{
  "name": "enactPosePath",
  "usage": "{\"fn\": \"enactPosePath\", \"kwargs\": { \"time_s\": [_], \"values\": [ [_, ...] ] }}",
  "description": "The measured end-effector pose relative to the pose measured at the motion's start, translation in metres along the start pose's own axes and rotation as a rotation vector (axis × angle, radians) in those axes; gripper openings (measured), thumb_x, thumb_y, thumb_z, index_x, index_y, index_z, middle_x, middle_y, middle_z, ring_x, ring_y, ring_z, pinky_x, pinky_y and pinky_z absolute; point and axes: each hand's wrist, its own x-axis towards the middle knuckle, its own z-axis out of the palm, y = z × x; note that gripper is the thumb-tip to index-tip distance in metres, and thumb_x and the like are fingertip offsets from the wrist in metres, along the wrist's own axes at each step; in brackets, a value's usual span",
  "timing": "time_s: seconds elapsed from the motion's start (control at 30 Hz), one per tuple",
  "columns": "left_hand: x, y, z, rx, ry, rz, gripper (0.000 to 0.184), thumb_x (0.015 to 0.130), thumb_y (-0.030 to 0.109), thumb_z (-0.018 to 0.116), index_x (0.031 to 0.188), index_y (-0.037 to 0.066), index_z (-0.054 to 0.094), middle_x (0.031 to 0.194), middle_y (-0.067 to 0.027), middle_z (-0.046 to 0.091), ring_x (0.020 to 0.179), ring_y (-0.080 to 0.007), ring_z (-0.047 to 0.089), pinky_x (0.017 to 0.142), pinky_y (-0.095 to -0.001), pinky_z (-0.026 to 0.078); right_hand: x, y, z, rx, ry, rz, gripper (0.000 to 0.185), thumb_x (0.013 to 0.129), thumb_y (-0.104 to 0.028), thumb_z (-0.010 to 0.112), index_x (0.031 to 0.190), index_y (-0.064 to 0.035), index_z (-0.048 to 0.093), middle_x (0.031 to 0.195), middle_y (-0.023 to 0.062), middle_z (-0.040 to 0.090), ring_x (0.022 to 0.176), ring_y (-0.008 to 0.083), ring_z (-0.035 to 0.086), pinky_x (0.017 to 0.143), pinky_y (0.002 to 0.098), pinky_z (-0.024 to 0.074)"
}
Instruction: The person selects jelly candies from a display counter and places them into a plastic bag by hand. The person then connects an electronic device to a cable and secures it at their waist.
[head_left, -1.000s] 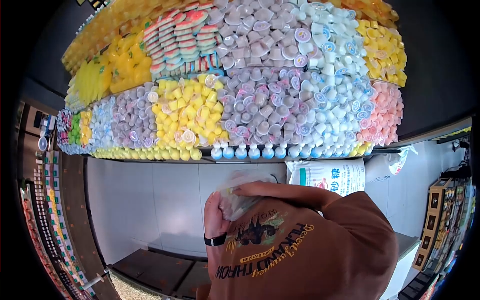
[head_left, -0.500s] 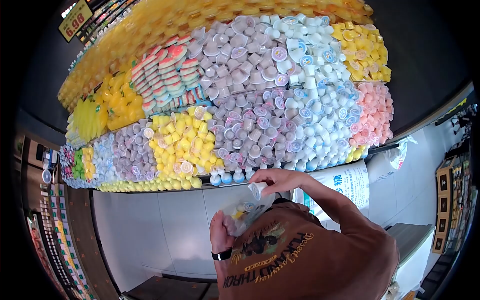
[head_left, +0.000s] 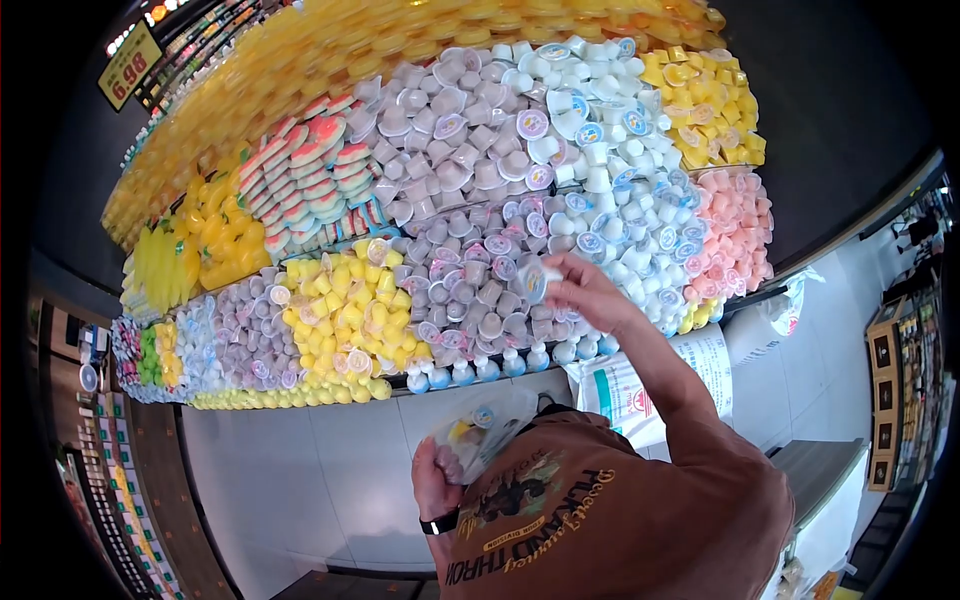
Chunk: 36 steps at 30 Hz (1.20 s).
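Note:
My left hand [head_left: 430, 478], with a black band on the wrist, is closed round a clear plastic bag [head_left: 482, 432] near my chest. Several small cups, some yellow and one with a blue-and-white lid, show through the bag. My right hand [head_left: 585, 290] reaches forward over the display and pinches a small jelly cup [head_left: 537, 282] with a pale, printed lid. Beneath that cup lie purple-grey cups [head_left: 480, 275], with white and pale-blue cups [head_left: 640, 240] to their right.
Yellow cups [head_left: 350, 305] and striped red-and-white packs [head_left: 310, 175] lie on the left, pink cups [head_left: 735, 225] on the right. A price sign [head_left: 130, 68] stands at the upper left. A large printed white sack [head_left: 705, 375] rests on the floor below the display.
My right hand has moved forward and up from beside the bag to above the purple-grey cups, with the pale-lidded cup in its fingers. My left hand and the bag have shifted slightly down.

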Motion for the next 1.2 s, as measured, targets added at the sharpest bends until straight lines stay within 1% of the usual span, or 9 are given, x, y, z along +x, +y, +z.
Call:
{"fn": "enactPosePath", "kwargs": {
  "time_s": [0.1,0.27,0.33,0.43,0.63,0.8,1.0,1.03,1.2],
  "values": [
    [0.003,0.0,0.002,-0.003,-0.011,0.009,0.034,0.098,0.032,0.047,0.071,0.016,0.036,0.055,0.0072,0.029,0.043,-0.0076,0.027,0.04,-0.0247,0.022,0.029,-0.022,-0.044,-0.099,0.233,-0.172,0.035,0.089,-0.017,0.066,0.119,-0.0039,0.056,0.088,-0.0006,0.062,0.074,0.0069,0.056,0.064,0.0215,0.0416],
    [0.004,0.0,0.01,-0.021,0.027,0.024,0.035,0.099,0.032,0.047,0.07,0.016,0.035,0.054,0.007,0.028,0.042,-0.008,0.027,0.039,-0.025,0.022,0.086,-0.087,-0.135,-0.24,0.611,-0.432,0.043,0.087,-0.016,0.068,0.124,-0.001,0.054,0.084,0.0005,0.055,0.078,0.0095,0.057,0.066,0.0221,0.042],
    [0.004,-0.003,0.008,-0.018,0.044,0.041,0.036,0.099,0.031,0.047,0.069,0.016,0.034,0.054,0.0068,0.028,0.042,-0.0082,0.027,0.039,-0.0252,0.022,0.112,-0.114,-0.166,-0.3,0.765,-0.583,0.041,0.086,-0.014,0.069,0.121,-0.0002,0.054,0.085,0.0015,0.054,0.078,0.0111,0.059,0.066,0.0239,0.0451],
    [0.003,-0.007,0.003,-0.039,0.064,0.035,0.038,0.099,0.031,0.046,0.067,0.017,0.032,0.053,0.0063,0.027,0.042,-0.0086,0.026,0.039,-0.0258,0.021,0.143,-0.151,-0.191,-0.352,0.945,-0.621,0.038,0.084,-0.015,0.071,0.114,-0.0001,0.053,0.089,0.0055,0.058,0.076,0.0135,0.062,0.067,0.0267,0.0498],
    [-0.002,-0.014,-0.002,-0.051,0.099,0.068,0.04,0.098,0.032,0.047,0.065,0.017,0.031,0.053,0.0056,0.027,0.043,-0.0089,0.026,0.039,-0.0264,0.021,0.182,-0.163,-0.2,-0.598,0.931,-0.67,0.04,0.081,-0.018,0.073,0.111,-0.0007,0.055,0.096,0.0085,0.063,0.077,0.0152,0.064,0.069,0.0286,0.0506],
    [-0.006,-0.021,-0.007,-0.157,0.135,0.1,0.031,0.099,0.026,0.048,0.073,0.014,0.036,0.056,0.0055,0.029,0.045,-0.0069,0.028,0.039,-0.0237,0.023,0.183,-0.145,-0.198,-0.661,1.024,-0.672,0.038,0.08,-0.021,0.073,0.108,-0.0016,0.056,0.094,0.0102,0.065,0.078,0.0178,0.065,0.071,0.0304,0.0517],
    [-0.001,-0.022,-0.008,-0.169,0.111,0.062,0.031,0.099,0.027,0.048,0.073,0.015,0.036,0.056,0.0054,0.031,0.045,-0.0069,0.029,0.038,-0.0239,0.023,0.186,-0.133,-0.18,-0.951,0.899,-0.837,0.038,0.079,-0.021,0.074,0.106,-0.0011,0.056,0.093,0.0126,0.065,0.085,0.0221,0.064,0.077,0.0327,0.0512],
    [0.001,-0.021,-0.007,-0.171,0.098,0.054,0.031,0.099,0.027,0.048,0.073,0.015,0.036,0.056,0.0054,0.031,0.045,-0.0069,0.029,0.038,-0.024,0.023,0.186,-0.134,-0.172,-0.943,0.892,-0.833,0.036,0.077,-0.021,0.075,0.102,-0.0018,0.057,0.094,0.0136,0.065,0.087,0.0276,0.064,0.079,0.0366,0.0506],
    [0.004,-0.017,-0.001,-0.042,0.072,0.054,0.038,0.099,0.032,0.046,0.067,0.017,0.031,0.055,0.0057,0.026,0.044,-0.0083,0.026,0.039,-0.0261,0.021,0.187,-0.127,-0.168,-1.347,0.917,-0.774,0.029,0.073,-0.02,0.074,0.094,-0.005,0.06,0.092,0.0133,0.065,0.088,0.0336,0.061,0.078,0.0422,0.0481]
  ]
}}
